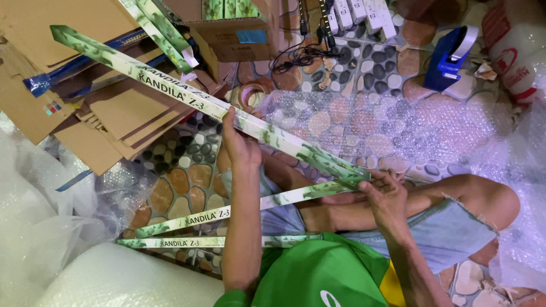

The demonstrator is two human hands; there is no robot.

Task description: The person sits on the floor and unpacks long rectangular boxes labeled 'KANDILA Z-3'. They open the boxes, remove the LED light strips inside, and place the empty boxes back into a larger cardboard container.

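Fingers of the right hand (385, 196) pinch closed around the near end of a long, slim green-and-white box (199, 101), and the fingers of the left hand (238, 145) wrap shut around the same box partway along it, so it hangs slanted above the floor, its far end up over the cardboard. Closest in, across the person's lap and denim shorts, lie two more slim boxes (187, 230) of the same leaf pattern, one nearly level and one angled up toward the right hand; neither is wrapped. A roll of bubble wrap (125, 281) sits at the near left, and a loose bubble wrap sheet (409, 122) is spread over the pebble-patterned floor (187, 170) just beyond the held box. By the look of it, the work is at an early stage: one box in hand, bare, two waiting. Farther off, flattened cardboard (114, 108) piles at the left with more patterned boxes leaning on it, a tape roll (254, 94) lies near the middle, a blue tape dispenser (452, 57) stands at the right, and an open carton (233, 31) sits at the top.
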